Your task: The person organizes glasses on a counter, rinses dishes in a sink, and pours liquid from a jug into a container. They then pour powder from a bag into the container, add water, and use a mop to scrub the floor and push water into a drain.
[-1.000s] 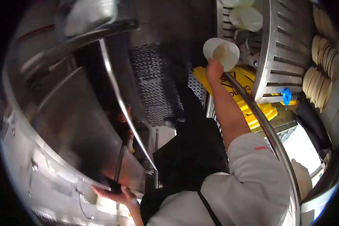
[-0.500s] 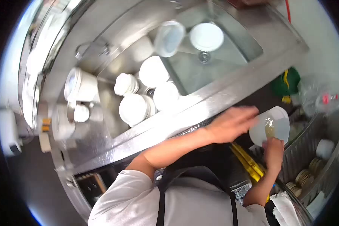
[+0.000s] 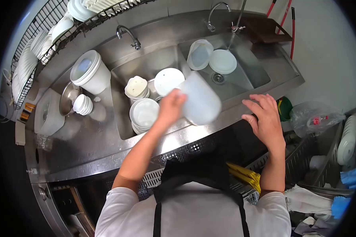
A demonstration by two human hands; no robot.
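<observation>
A long, curved stainless-steel worktop [image 3: 87,146] spans the view, with a black wire rack [image 3: 69,38] of white dishes above its left end. Set into it are a rectangular left steel basin [image 3: 154,60], holding white bowls and plates, and a rectangular right steel basin [image 3: 243,75]. A flat brown board [image 3: 261,30] lies behind the right basin. A translucent white plastic tub [image 3: 203,100] is held tilted over the worktop's front edge, in front of the divide between the basins. The left hand [image 3: 171,108] has its fingers closed on the tub's left side; motion blur hides the exact grip. The right hand [image 3: 264,120] is open and holds nothing, fingers spread, near the front edge and apart from the tub. Inside the right basin, a white oval container [image 3: 200,55] leans beside a round white plate [image 3: 223,61], near a small round metal drain [image 3: 218,78].
</observation>
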